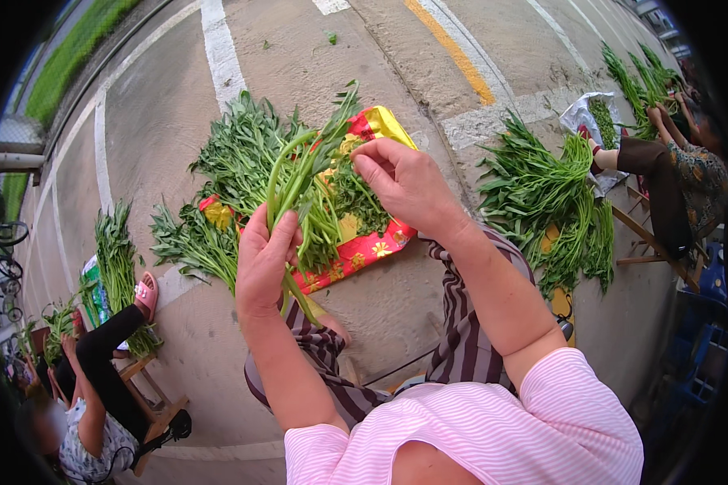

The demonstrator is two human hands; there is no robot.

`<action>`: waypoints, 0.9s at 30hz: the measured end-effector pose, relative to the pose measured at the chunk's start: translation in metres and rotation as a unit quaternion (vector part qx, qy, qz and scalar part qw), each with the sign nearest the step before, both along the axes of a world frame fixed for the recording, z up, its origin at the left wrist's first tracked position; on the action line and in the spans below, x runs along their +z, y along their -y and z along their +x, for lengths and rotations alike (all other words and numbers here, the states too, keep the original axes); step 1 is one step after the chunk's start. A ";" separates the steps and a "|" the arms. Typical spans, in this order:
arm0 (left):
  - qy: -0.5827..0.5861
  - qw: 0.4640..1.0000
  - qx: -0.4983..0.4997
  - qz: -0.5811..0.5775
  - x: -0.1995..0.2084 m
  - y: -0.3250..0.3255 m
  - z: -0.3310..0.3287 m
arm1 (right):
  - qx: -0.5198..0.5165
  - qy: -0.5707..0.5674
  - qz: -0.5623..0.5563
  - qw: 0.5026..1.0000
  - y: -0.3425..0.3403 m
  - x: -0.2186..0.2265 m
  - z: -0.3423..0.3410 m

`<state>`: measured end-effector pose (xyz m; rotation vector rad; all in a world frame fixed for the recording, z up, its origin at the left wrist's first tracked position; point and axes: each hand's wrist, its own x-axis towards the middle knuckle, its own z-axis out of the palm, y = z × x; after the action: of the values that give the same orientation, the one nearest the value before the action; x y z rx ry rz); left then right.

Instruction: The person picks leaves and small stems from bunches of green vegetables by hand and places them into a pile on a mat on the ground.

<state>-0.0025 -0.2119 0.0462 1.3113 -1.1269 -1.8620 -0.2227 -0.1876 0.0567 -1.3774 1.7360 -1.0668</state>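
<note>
My left hand (267, 255) is closed around a few long water spinach stalks (273, 178). Their thick pale-green stems stick out below the fist, and the leafy tips lean up and to the right. My right hand (412, 186) is a little to the right of those tips, thumb and fingers pinched together; whatever is between them is too small or hidden to make out. Beneath both hands lies a red and yellow flower-printed sheet (380, 246), with small plucked leaves (366, 206) on it. A large heap of water spinach (247, 141) spreads beyond and left of my left hand.
Another big pile of greens (534, 190) lies on the pavement to my right. A co-worker (692, 174) sits at the far right beside a silvery sheet (578, 117). At the lower left, another person (97, 420) sits on a wooden stool near more greens (120, 267).
</note>
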 end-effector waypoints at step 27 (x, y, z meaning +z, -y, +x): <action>0.054 0.983 0.125 -0.123 0.001 -0.001 0.002 | 0.071 0.409 0.201 0.887 0.015 -0.002 -0.003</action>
<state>-0.0005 -0.2107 0.0475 1.3536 -1.1480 -1.4364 -0.2261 -0.2025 0.0547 -0.6250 1.1083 -0.9368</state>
